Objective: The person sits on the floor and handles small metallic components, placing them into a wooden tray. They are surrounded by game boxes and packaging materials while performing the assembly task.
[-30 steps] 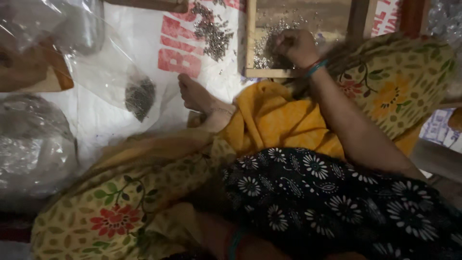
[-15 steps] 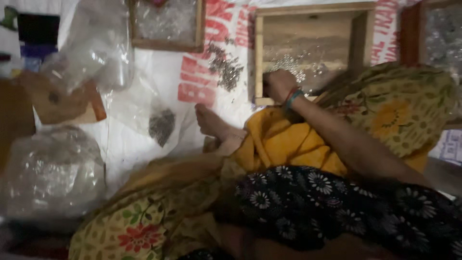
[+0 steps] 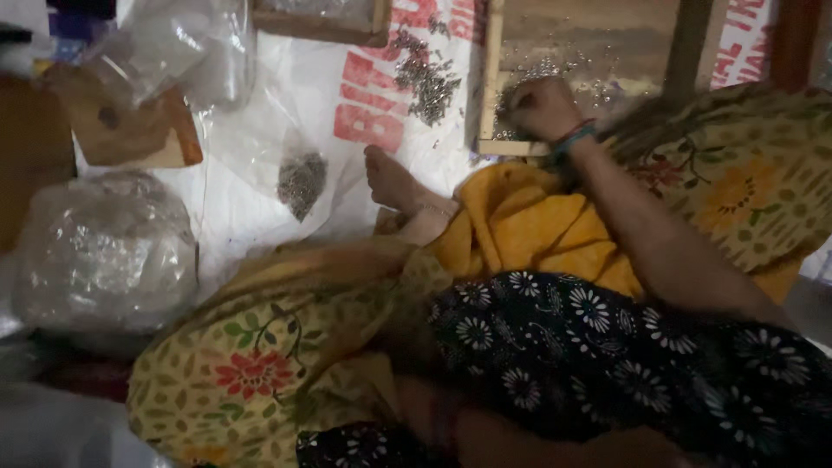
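Because the person sits on the floor with legs folded, the right hand has to reach forward over the knee to work in the shallow wooden tray, where it rests near the front left corner among a scatter of small shiny grains. Its fingers are curled inward, knuckles up, as if gathering or pinching some of the grains, though the dim, soft view does not let me tell whether anything is actually held. A band of bangles sits at the wrist. The left hand is out of view; only a forearm shows dimly at the bottom edge.

The tray lies flat on a white printed sack spread over the floor, which would catch whatever spills; a loose heap of dark grains lies on it just left of the tray. A bare foot pokes out from the yellow cloth between that heap and a small clear bag of dark grains. Further left are a large filled plastic bag, a crumpled clear bag over a piece of brown card, and a second wooden frame at the top edge. The raised knee under floral fabric crowds the tray's near right side.
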